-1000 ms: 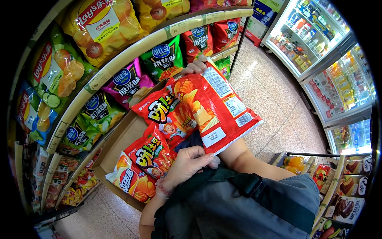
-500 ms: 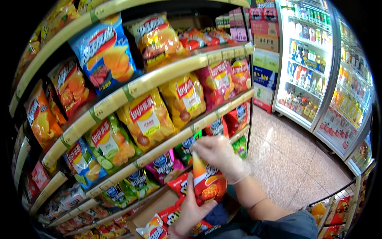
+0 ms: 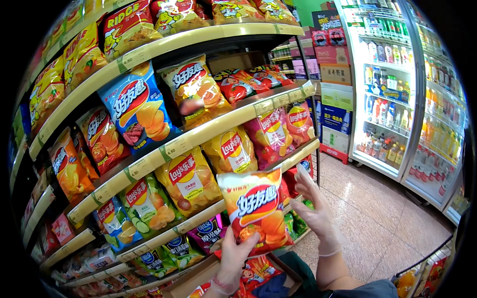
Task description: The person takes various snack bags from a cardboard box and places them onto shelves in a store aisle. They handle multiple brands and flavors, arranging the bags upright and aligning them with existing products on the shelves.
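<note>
The left hand point(image 3: 234, 258) alone grips the red-and-orange chip bag point(image 3: 256, 211) by its lower corner, up before the shelves point(image 3: 223, 123); the right hand point(image 3: 322, 221), empty, spreads just beside it. That single hold on slick film could slip, dropping it toward the carton point(image 3: 190, 283) below. Beyond: tiled floor point(image 3: 372, 203), lit drinks fridge point(image 3: 382, 94).

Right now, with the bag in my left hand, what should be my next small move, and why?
I would probably bring the right hand in to steady the right edge of the chip bag: that hand looks open beside it, while the left hand alone holds the bag, low on its left side.
</note>
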{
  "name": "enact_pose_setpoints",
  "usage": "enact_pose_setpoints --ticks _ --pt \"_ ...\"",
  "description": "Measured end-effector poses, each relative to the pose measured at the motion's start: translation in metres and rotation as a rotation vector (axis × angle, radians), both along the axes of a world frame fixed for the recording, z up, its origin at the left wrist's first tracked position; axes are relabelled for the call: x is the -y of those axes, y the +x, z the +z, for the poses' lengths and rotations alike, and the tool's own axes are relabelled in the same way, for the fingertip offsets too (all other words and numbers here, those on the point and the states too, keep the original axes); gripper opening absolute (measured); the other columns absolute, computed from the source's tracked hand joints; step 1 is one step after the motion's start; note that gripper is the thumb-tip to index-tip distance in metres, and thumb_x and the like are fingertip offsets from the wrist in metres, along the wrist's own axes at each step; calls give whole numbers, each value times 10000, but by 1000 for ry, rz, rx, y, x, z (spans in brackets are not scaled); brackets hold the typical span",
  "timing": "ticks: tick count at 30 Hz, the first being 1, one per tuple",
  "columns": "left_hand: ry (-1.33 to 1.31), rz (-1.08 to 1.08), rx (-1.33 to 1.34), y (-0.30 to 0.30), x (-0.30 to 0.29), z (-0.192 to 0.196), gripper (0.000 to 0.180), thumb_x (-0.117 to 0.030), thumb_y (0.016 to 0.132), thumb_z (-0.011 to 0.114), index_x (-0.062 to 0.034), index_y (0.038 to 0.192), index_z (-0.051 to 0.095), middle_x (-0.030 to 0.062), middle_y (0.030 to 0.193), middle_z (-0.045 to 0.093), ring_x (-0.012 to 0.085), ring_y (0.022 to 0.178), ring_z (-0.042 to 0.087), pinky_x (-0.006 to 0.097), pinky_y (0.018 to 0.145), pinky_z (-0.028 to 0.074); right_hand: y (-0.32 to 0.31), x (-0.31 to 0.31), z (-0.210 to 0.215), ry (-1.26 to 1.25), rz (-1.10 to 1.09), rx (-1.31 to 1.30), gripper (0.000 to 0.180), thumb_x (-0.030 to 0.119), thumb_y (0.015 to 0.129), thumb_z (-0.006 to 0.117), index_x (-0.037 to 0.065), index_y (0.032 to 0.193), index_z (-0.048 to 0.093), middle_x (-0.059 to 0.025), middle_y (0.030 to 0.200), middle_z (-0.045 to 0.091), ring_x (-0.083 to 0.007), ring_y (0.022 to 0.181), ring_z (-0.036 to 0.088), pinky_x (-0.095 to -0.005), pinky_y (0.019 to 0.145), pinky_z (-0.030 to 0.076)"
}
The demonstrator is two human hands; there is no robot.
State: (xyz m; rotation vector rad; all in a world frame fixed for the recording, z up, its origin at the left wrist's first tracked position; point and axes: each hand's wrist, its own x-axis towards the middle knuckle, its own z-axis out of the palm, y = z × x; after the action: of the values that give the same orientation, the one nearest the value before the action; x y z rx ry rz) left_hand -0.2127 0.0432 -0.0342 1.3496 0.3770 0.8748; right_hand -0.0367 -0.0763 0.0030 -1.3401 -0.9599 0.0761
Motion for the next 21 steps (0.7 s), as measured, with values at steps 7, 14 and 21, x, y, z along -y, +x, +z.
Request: enact_pose_setpoints --ticks 7,14,21 --pt "205 -44 92 64 -21 41 501 -139 843 745 6 1254 496 83 1154 624 136 1010 607 291 881 499 4 -10 0 165 386 -179 796 20 866 649 -26 1511 185 -133 1492 365 -166 1330 384 -304 1098 318" --pt "667 27 239 121 -35 126 802 -98 883 674 32 1491 168 190 1428 417 232 1282 469 357 1049 411 70 -42 78 375 308 -186 657 117 896 628 12 1474 333 -102 1328 541 -136 1141 548 -284 960 450" --pt "1406 548 16 133 -91 193 648 -125 861 663 -57 1442 384 247 1256 582 382 1130 590 400 918 494 111 -101 167 313 419 -100 590 192 895 671 3 1403 436 -80 1184 624 -98 988 607 -248 870 485"
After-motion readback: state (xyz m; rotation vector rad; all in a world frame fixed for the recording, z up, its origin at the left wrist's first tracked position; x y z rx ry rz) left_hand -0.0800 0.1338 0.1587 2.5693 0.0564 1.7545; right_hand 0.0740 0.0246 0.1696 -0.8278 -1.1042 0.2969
